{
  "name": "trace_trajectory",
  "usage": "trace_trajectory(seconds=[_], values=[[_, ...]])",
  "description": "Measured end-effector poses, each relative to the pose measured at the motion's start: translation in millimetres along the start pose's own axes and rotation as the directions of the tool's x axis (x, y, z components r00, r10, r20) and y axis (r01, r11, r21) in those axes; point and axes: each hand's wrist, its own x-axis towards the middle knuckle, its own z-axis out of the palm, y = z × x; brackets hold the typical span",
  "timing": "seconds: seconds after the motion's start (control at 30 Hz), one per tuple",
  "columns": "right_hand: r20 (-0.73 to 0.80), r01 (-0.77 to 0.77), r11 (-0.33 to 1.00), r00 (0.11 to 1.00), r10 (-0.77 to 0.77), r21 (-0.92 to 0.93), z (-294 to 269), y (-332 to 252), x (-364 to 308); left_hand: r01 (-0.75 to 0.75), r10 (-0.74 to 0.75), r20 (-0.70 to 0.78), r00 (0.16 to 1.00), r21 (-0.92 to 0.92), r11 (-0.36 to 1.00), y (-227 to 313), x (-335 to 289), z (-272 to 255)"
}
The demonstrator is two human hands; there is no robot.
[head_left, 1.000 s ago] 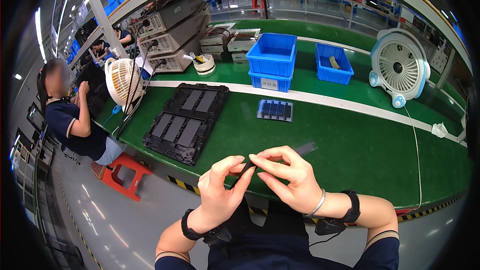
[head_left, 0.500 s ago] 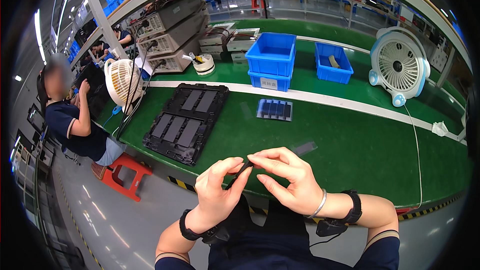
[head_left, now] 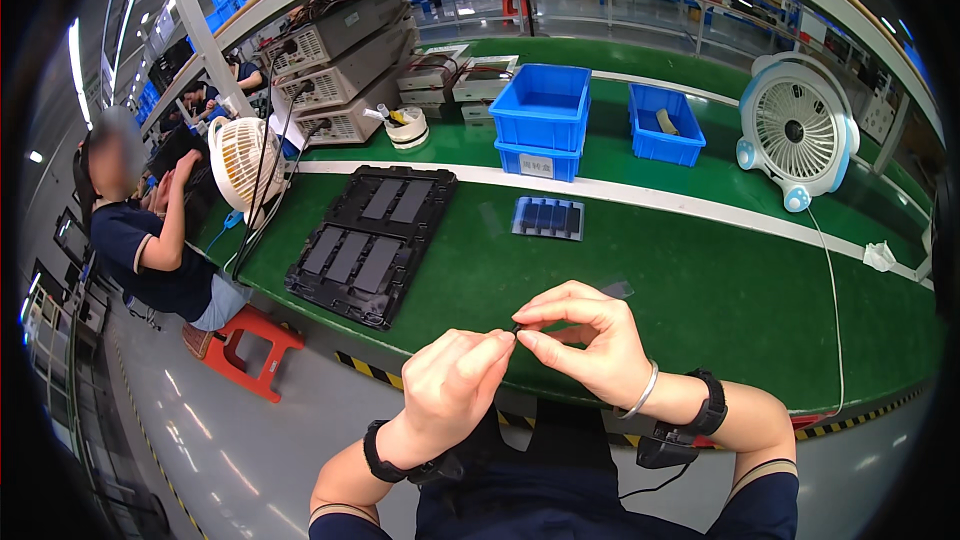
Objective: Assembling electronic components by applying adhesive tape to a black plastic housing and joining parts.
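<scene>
Left hand (head_left: 447, 380), right hand (head_left: 590, 345): fingertips meeting, both grips pinching small dark piece (head_left: 517, 332), mostly hidden, near table (head_left: 720, 290) edge. Handling looks unfinished: piece not set down; five dark panels (head_left: 380, 265) lie in black tray (head_left: 348, 208).

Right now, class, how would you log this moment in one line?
left hand: holding small black piece, mostly hidden | right hand: pinching same piece | black tray: on green table, holding dark panels
</scene>
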Motion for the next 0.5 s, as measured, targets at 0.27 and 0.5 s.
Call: trace_trajectory(seconds=[0.27, 0.5], values=[[0.008, -0.021, 1.0, 1.0, 0.021, 0.011, -5.1, 5.4, 1.2, -0.045, 0.043, 0.035, 0.998, 0.06, 0.997, 0.0, 0.1, 3.0], [-0.007, -0.022, 0.999, 1.0, 0.022, 0.037, -0.8, 3.8, 0.1, -0.028, 0.027, 0.02, 0.999, 0.049, 0.998, 1.9, -0.7, 2.7]])
